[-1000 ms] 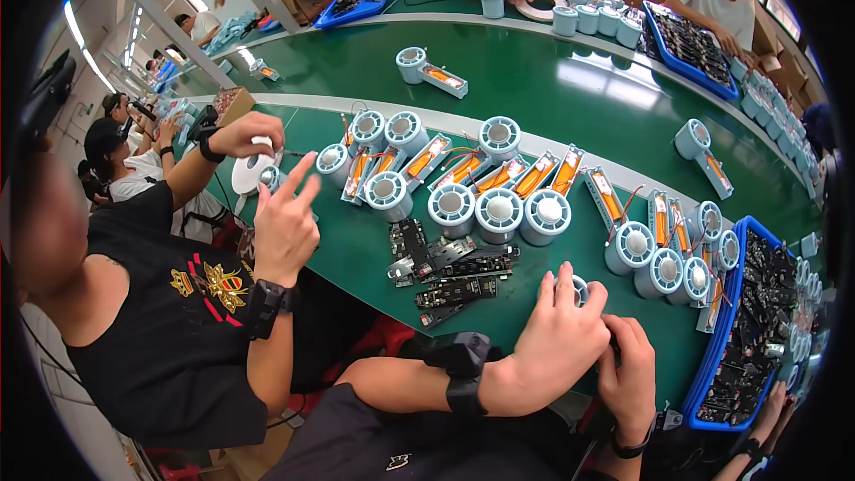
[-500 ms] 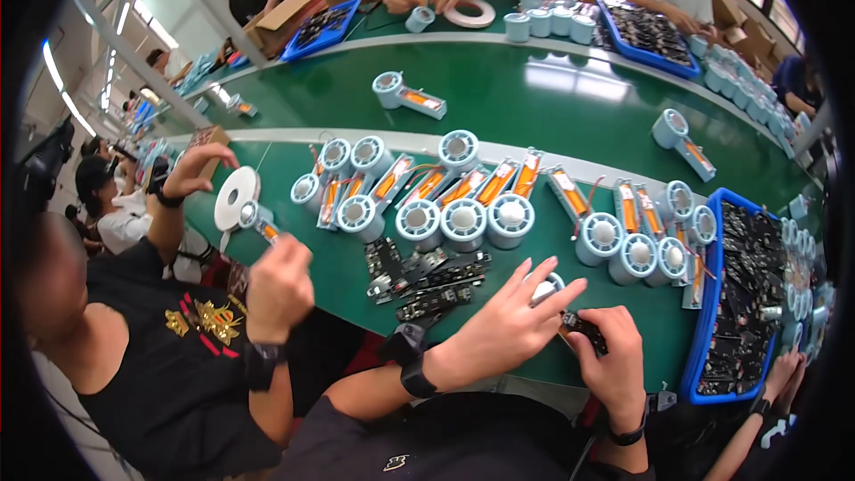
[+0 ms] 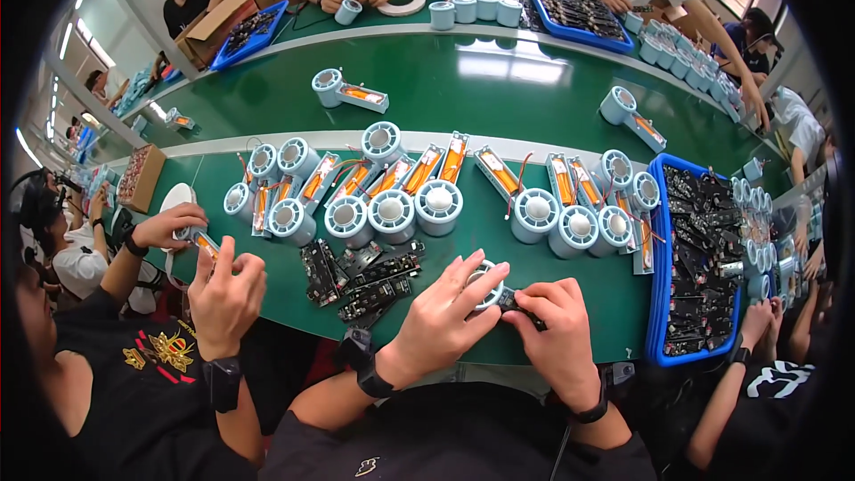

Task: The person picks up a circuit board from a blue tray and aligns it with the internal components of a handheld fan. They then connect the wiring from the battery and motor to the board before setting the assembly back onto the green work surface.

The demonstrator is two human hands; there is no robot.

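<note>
My left hand (image 3: 450, 307) lies over a light blue round fan (image 3: 486, 289), its long fingers reaching across the head and steadying it. Part of the fan is hidden under those fingers. Beside it, my right hand (image 3: 554, 325) pinches a small black circuit board (image 3: 508, 300) against the fan's lower right side. How the board and fan join cannot be made out. To the left of my hands lies a loose pile of black circuit boards (image 3: 361, 276). Just beyond stand several light blue fans (image 3: 390, 216) with open handles showing orange parts.
A blue tray (image 3: 657, 303) full of black boards stands at my right. Behind the fans runs a green conveyor (image 3: 427, 93) carrying spaced-out fans. At my left, a co-worker's hand (image 3: 227, 298) works on another fan near a white tape roll (image 3: 178, 200). More people sit across the conveyor.
My left hand's fingers have come closer together over the fan. My right hand has brought the board up against it. The co-worker on the left now has both hands at their fan.
</note>
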